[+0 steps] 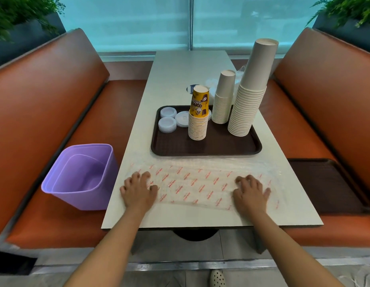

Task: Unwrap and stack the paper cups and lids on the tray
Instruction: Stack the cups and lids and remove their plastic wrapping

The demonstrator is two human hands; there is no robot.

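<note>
A purple bin (80, 177) is seen on the left bench. On the table (180, 75), an emptied clear wrapper (200, 183) is pressed flat near the front edge: the left hand (138, 190) rests on its left end, the right hand (251, 192) on its right, fingers bent, pinching nothing visibly. Beyond it, the tray (206, 149) holds lids (167, 120) and three inverted cup stacks (198, 117). The stacking step is judged done; next, the wrapper likely needs gathering and dropping into the bin.
</note>
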